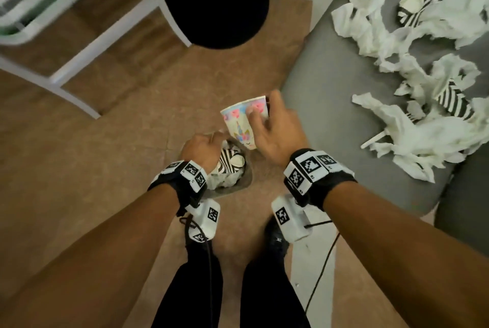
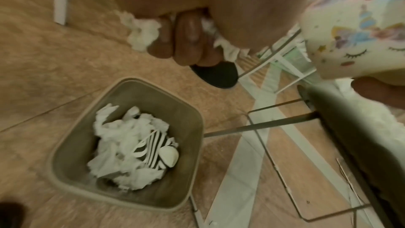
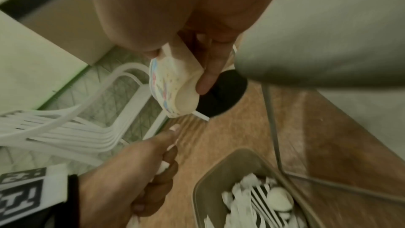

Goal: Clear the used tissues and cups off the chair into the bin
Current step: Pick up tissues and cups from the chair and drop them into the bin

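Observation:
My right hand (image 1: 267,126) grips a unicorn-print paper cup (image 1: 243,121) between thumb and fingers, just left of the grey chair seat (image 1: 330,105) and above the bin. In the right wrist view the cup (image 3: 173,82) is tilted on its side. My left hand (image 1: 203,147) is curled around a crumpled white tissue (image 2: 142,32) directly over the grey bin (image 2: 131,145). The bin holds white tissues and a zebra-striped cup (image 2: 153,148). On the seat lie several crumpled tissues (image 1: 412,126) and two striped cups (image 1: 415,7), (image 1: 453,100).
A black round stool top (image 1: 215,1) stands ahead on the brown floor. A white plastic chair (image 1: 66,23) is at the far left. The grey chair's thin metal legs (image 2: 285,153) run beside the bin. My feet and a cable are below.

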{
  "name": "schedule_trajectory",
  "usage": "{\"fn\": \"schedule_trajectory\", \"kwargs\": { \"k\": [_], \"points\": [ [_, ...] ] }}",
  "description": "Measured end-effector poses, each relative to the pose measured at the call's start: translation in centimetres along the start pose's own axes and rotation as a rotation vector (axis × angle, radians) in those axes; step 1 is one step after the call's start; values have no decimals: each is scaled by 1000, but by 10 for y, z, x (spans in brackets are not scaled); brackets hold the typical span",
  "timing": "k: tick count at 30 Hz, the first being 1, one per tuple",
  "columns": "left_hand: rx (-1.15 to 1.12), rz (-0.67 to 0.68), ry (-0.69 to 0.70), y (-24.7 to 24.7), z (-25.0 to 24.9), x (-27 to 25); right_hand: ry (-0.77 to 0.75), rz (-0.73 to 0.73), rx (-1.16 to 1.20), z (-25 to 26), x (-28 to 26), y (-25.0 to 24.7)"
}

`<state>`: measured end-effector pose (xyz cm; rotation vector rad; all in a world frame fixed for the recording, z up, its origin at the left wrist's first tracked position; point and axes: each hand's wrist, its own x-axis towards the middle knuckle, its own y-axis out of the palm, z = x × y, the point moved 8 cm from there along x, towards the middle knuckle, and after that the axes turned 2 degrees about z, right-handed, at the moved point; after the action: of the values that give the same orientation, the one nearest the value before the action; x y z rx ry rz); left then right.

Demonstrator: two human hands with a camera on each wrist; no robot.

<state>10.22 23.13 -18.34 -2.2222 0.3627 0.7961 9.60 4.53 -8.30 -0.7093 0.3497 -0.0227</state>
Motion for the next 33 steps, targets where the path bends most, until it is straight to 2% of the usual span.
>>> {"fn": "schedule_trajectory", "kwargs": {
  "k": [4, 6, 9, 11, 14, 17, 21, 25, 29, 33],
  "points": [
    [11, -94, -39, -3, 44, 14, 137, 141, -34, -29, 4, 71],
    [-27, -92, -76, 6, 68, 28, 231, 193, -67, -53, 9, 108],
    [-228, 74, -160, 32, 87, 43, 287, 222, -85, -76, 14, 139],
    [-308, 162, -218, 45, 103, 54, 315, 294, -84, -87, 15, 160],
    [-339, 221, -275, 48, 120, 63, 344, 358, -119, -97, 17, 171],
    [-221, 186, -223, 31, 114, 68, 312, 370, -140, -92, 19, 152],
    [-161, 138, -137, -2, 44, 50, 279, 415, -75, -68, 17, 99],
    [-6, 86, 102, -14, -59, 41, 144, 433, -13, -31, 10, 40],
    [100, 31, 320, 9, -176, 20, 109, 226, 28, -33, 7, -49],
    [249, 51, 646, 80, -271, -21, 194, -59, 28, -100, -8, -153]
  ]
}}
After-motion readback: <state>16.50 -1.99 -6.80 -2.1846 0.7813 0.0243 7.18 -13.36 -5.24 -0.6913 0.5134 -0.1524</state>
